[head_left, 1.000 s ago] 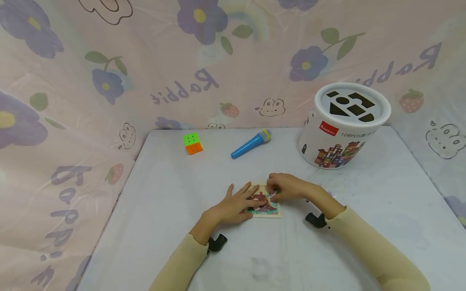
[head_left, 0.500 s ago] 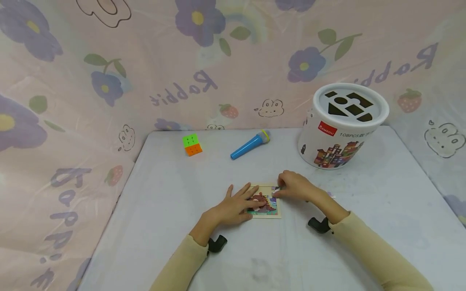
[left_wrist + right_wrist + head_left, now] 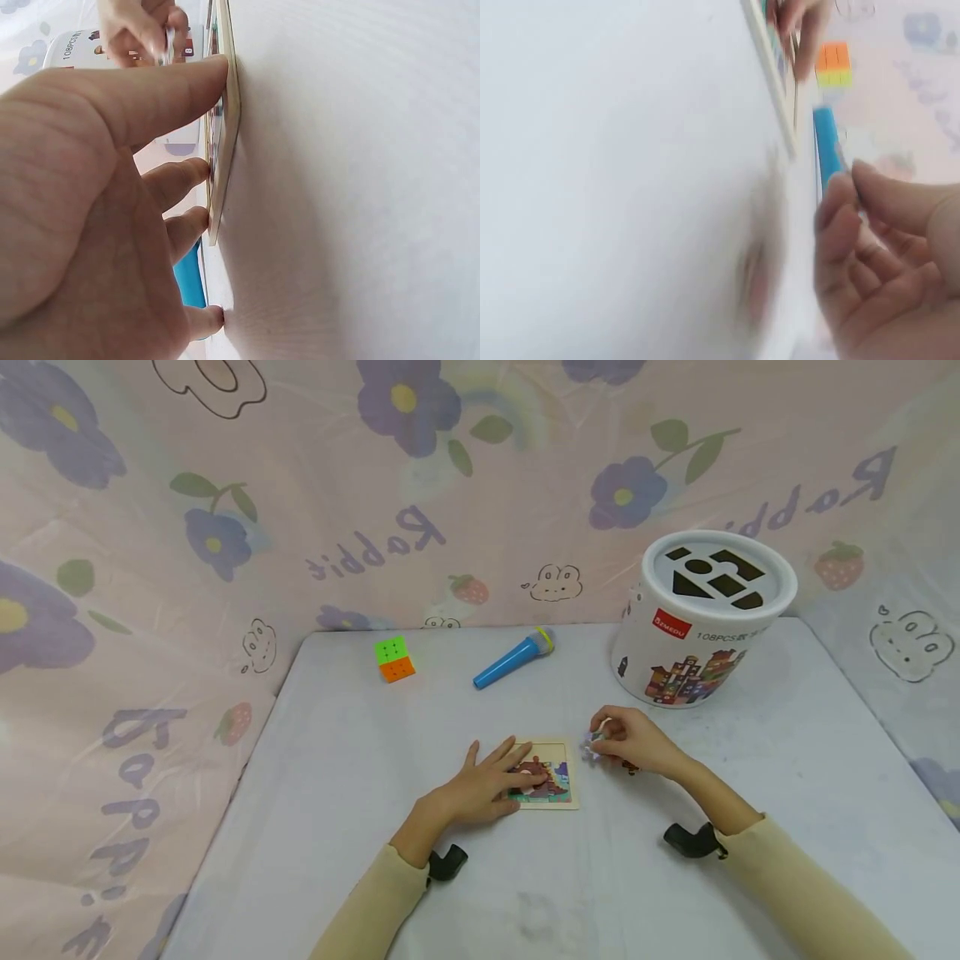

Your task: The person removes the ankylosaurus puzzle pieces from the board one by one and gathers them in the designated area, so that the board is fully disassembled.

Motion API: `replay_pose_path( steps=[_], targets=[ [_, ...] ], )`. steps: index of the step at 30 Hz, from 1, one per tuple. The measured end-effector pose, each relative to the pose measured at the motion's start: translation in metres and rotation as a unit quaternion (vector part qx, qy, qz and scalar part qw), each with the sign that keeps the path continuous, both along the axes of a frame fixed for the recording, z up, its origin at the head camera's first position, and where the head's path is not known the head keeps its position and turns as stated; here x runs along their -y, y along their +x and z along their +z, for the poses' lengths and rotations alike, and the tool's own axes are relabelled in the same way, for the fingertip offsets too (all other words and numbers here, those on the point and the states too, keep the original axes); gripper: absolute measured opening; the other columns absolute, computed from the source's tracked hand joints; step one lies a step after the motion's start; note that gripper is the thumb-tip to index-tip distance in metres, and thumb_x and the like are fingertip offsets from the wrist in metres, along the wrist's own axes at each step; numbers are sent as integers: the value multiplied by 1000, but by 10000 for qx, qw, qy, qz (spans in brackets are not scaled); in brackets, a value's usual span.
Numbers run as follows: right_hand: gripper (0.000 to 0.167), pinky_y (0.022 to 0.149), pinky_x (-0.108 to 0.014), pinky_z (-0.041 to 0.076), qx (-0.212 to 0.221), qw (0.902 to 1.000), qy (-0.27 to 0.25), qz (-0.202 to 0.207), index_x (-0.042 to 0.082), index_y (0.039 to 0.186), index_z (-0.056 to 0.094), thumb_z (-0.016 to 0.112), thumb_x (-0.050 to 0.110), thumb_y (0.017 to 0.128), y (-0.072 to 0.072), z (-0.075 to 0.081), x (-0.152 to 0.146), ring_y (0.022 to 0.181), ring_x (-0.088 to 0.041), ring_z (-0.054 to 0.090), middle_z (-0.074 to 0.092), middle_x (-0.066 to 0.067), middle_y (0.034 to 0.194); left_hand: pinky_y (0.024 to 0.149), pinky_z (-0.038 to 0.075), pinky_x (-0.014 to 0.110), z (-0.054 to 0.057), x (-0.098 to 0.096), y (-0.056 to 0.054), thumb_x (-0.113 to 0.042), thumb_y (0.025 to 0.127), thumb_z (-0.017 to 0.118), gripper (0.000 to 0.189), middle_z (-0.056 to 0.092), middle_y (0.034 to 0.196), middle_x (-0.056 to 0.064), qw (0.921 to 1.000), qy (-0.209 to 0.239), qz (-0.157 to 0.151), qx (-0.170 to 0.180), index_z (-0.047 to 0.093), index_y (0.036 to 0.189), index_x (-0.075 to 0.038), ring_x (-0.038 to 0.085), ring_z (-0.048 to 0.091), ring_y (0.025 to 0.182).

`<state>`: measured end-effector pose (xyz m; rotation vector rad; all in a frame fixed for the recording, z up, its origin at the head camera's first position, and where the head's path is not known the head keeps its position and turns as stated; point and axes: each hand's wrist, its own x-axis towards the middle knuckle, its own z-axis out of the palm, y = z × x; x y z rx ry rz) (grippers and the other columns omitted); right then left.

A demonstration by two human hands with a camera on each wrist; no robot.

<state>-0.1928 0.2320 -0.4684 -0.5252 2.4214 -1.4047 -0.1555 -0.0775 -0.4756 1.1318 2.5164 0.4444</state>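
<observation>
A small wooden jigsaw puzzle [image 3: 556, 785] with a brown dinosaur picture lies in its pale frame on the table; its upper part shows bare wood. My left hand [image 3: 480, 787] rests spread across the left side of the puzzle, its fingertips on the board and frame edge in the left wrist view. Just right of the frame, my right hand [image 3: 637, 742] pinches a light purple puzzle piece [image 3: 591, 747] between thumb and fingers. Beneath that hand, partly hidden, another small dark and orange piece [image 3: 630, 767] lies on the table.
Toward the back stand a green and orange puzzle cube [image 3: 394, 660] and a blue toy microphone [image 3: 513, 658]. A large white bucket [image 3: 697, 627] with shape holes in its lid is at the back right. A printed cloth [image 3: 480, 485] hangs behind the table.
My right hand has moved right, off the puzzle's upper right corner, carrying the puzzle piece with it. That corner now shows bare wood. My left hand has stayed on the board.
</observation>
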Motion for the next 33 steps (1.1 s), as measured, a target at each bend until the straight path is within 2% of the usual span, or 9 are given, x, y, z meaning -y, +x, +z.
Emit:
replay_pose_path(
  steps=[7,16,22,26,30,33],
  targets=[
    [23,59,-29,56,-242,9965,280,-745,-11,113,61,67,0,93,24,8,-69,70,-16,65,64,-18,97,113,2,70,-1,1,0,-29,100,60,55,11,167,3,10000,74,36,36,42,152,-33,27,0,153],
    [22,58,-29,55,-119,9905,711,-1174,-14,113,60,62,-1,96,50,8,-134,67,-12,65,63,-14,90,113,1,69,-1,2,0,-28,100,61,53,13,167,4,9996,186,83,174,46,151,-30,27,1,153],
    [21,56,-29,54,32,9912,715,-1117,-16,113,60,57,-4,97,54,3,-146,65,-12,63,63,-14,86,113,0,69,1,1,0,-28,99,63,51,14,167,3,9994,186,155,251,50,148,-29,27,0,153],
    [18,53,-27,51,-238,9866,1150,-1136,-12,108,63,64,-4,92,54,-2,-142,60,-10,58,59,-9,80,113,1,69,-1,0,-1,-28,98,64,52,15,167,2,9993,210,167,246,50,148,-30,26,1,153],
    [19,53,-27,45,-602,9727,1967,-1072,-6,102,64,73,5,88,51,-1,-137,60,-10,50,56,-3,76,113,2,70,-3,0,-2,-28,97,66,53,17,166,2,9993,275,176,186,50,148,-30,25,3,153],
    [28,55,-32,39,-593,9571,2657,-990,-2,101,62,77,16,86,47,5,-133,64,-16,47,53,-2,75,113,5,69,-2,1,-3,-28,95,67,54,21,165,2,9990,359,249,114,52,147,-30,24,6,153]
  ],
)
